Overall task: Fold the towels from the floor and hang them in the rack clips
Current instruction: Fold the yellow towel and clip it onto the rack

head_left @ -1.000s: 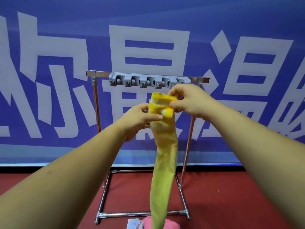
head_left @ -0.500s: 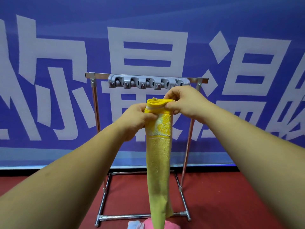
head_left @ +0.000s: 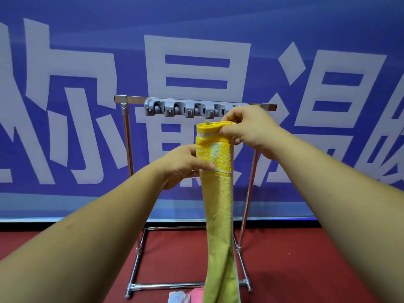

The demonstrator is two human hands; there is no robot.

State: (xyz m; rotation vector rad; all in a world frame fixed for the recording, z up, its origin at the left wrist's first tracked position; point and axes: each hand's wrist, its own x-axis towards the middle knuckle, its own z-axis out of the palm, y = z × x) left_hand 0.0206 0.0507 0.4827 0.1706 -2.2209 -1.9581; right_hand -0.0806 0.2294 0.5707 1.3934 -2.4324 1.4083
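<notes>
Hanging as a long folded strip just below the grey clip strip [head_left: 185,110] of the chrome rack [head_left: 125,136]: yellow towel [head_left: 218,193]. Pinched at its top hem by right hand [head_left: 247,130], fingers curled over the edge; gripped lower, on its left edge, by left hand [head_left: 183,165], thumb across the front. Arms stretched forward. Lying on red floor [head_left: 306,259] by the rack's foot: pink towel [head_left: 195,297], pale blue towel [head_left: 178,297].

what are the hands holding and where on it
Both hold the yellow towel: right hand pinches its top edge, left hand grips just below.
</notes>
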